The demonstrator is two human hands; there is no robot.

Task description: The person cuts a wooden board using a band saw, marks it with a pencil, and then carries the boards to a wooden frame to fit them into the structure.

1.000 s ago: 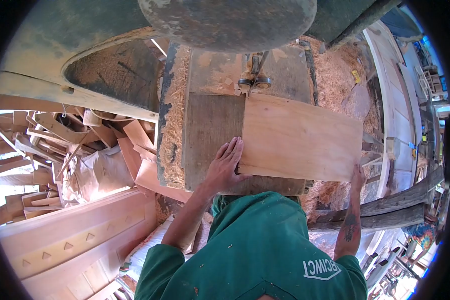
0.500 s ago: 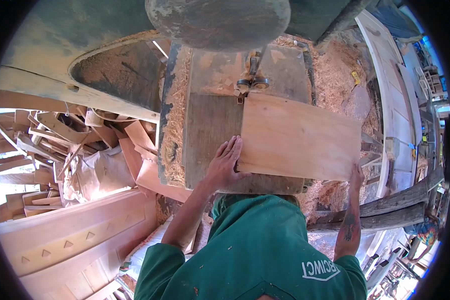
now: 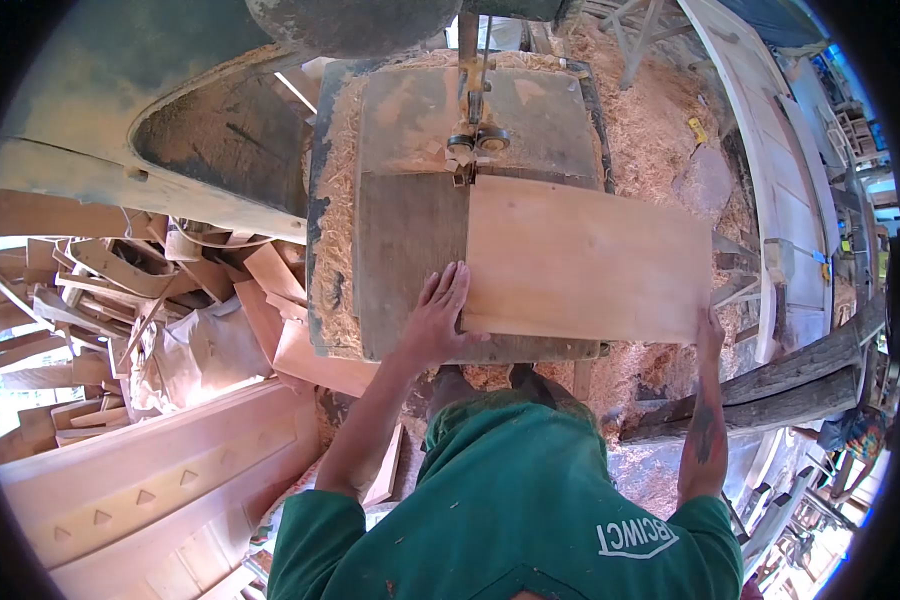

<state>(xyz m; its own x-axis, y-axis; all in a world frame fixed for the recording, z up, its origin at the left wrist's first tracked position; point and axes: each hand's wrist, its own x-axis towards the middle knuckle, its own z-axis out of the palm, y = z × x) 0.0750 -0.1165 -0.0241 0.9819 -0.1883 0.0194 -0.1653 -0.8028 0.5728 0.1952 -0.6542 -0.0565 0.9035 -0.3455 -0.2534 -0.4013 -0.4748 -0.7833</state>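
Head view: green shirt (image 3: 510, 500) nearest, both arms reaching out to a plywood panel (image 3: 590, 260) lying flat on the saw table (image 3: 410, 240), overhanging its right side. Left hand (image 3: 438, 318) lies palm down at the panel's near left edge, fingers straight and only slightly spread, thumb hooked along the near edge. Right hand (image 3: 711, 335) is at the near right corner; its fingers are mostly hidden, so can't tell the grip. Panel's far left corner sits right at the blade guide (image 3: 475, 140), with the blade (image 3: 467, 60) rising above it. Judgement: feed slow and even, keep the panel flat, keep the left fingers off the blade line and support the overhang with the right hand. Sawdust (image 3: 335, 200) banks the table's left side. Offcuts (image 3: 120, 280) are piled further left.
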